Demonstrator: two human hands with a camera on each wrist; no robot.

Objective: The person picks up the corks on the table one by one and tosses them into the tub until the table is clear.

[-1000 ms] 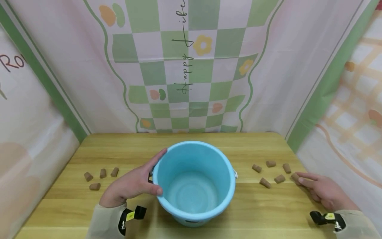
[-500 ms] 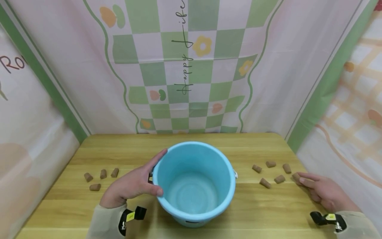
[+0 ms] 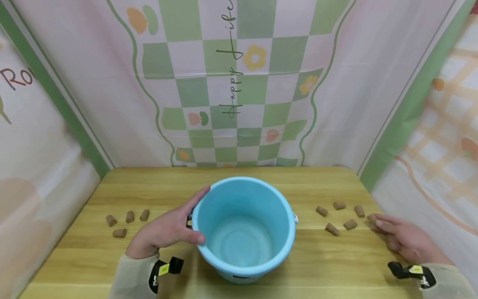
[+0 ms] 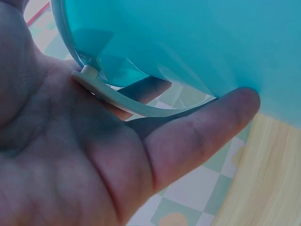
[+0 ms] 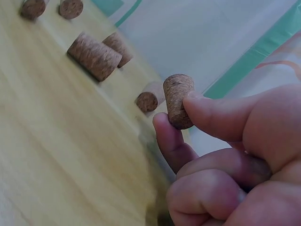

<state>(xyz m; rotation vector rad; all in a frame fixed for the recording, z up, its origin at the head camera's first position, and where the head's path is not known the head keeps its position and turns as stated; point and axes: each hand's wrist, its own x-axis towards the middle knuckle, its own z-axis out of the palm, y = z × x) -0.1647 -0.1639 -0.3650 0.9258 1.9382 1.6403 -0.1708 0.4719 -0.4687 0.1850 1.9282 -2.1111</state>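
A light blue bucket stands upright on the table, its inside bare. My left hand holds it at the left rim, with the thumb at the near side and the fingers spread along the outer wall. In the left wrist view the pale bucket handle passes between the palm and the bucket wall. Out at the right, my right hand pinches a tapered cork stopper between thumb and index finger, a little above the table. The other right fingers are curled in. Several corks lie left of that hand.
Another group of several corks lies on the left of the wooden table, beyond the left forearm. Printed curtains rise behind the table and on both sides.
The cork in my right hand has risen very slightly, with the fingers still pinching it. My left hand and the bucket have stayed in place.
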